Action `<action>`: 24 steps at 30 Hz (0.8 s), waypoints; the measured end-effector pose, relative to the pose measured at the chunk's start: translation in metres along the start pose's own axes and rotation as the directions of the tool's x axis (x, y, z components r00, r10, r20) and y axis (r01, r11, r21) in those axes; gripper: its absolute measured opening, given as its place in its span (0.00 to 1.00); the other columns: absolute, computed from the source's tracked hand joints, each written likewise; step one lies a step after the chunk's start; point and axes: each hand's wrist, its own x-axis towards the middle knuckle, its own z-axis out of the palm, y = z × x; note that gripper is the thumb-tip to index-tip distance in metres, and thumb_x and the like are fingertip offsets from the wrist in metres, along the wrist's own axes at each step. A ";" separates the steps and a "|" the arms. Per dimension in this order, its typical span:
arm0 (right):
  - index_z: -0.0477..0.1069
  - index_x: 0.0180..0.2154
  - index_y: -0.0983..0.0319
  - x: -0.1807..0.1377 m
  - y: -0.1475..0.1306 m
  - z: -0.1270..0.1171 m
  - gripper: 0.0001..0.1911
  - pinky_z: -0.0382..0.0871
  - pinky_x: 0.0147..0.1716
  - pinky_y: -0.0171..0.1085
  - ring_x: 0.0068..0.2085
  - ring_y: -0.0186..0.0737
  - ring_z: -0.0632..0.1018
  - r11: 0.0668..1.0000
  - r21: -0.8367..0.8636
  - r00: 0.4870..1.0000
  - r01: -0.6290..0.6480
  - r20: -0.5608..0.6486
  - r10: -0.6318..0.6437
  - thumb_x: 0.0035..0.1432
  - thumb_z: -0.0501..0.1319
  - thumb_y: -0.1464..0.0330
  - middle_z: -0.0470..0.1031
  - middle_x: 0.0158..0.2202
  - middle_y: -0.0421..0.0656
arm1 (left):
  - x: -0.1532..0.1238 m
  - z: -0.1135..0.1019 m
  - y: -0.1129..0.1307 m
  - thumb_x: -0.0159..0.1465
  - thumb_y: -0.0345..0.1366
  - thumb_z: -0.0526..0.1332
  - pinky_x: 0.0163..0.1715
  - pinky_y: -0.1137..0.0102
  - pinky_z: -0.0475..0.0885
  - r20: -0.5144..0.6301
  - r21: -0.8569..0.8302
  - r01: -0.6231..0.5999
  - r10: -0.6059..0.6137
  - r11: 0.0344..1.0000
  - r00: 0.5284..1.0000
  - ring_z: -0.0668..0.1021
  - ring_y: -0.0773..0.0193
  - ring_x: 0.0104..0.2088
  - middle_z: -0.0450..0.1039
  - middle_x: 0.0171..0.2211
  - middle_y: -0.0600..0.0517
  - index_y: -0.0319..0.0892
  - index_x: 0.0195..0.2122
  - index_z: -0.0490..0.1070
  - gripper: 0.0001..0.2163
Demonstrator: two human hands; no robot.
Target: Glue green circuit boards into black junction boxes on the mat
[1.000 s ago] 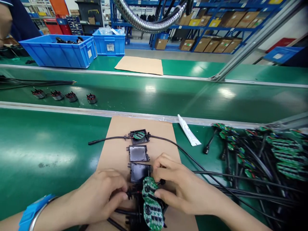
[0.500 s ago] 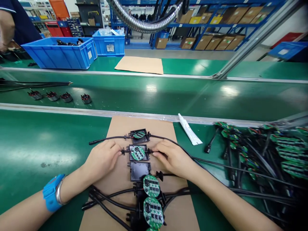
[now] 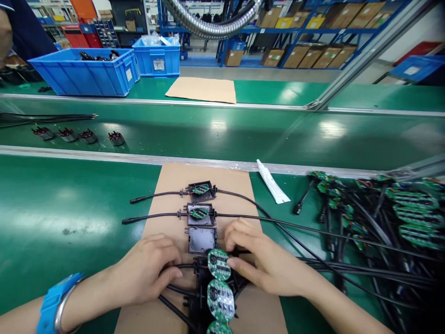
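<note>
Clock centred on the view. Both hands at the near end of the cardboard (image 3: pixel 269 308), around the row of green boards at 6.

Left hand (image 3: pixel 149 269), between 7 and 8: fingers curled, thumb close to forefinger, a black cable (image 3: pixel 186 266) running in between them. Cannot tell if it is pinched tight. Right hand (image 3: pixel 264 264), at 5: half closed, thumb tip at the right edge of the uppermost loose board (image 3: pixel 219 264), forefinger bent above it. Whether it grips anything is hidden.

Changed since half a second ago: hands were then up at the middle case (image 3: pixel 201 214), one at each side; now back down toward 6. The board (image 3: pixel 199 213) in that case lay face-on then, now looks tipped. Its cable now shows whole at 8, where the left hand covered it. A second ago this case had no board.

Same as before: far case (image 3: pixel 202 191) holds its tilted board; the third case (image 3: pixel 202 240), just below the middle one, bare inside.

Around: white tube (image 3: pixel 273 182) past 3 on the green table (image 3: pixel 69 208); tangled heap of boards and cables (image 3: pixel 415 211), farther out between 3 and 4.
</note>
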 end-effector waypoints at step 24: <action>0.60 0.49 0.58 -0.002 0.011 0.015 0.14 0.71 0.41 0.40 0.43 0.39 0.73 0.999 0.019 0.978 0.027 -0.207 -0.022 0.62 0.57 0.67 0.70 0.46 0.46 | 0.003 0.005 -0.014 0.71 0.34 0.45 0.30 0.68 0.71 -0.411 0.157 0.057 0.013 0.986 0.912 0.74 0.62 0.33 0.67 0.36 0.50 0.44 0.41 0.64 0.09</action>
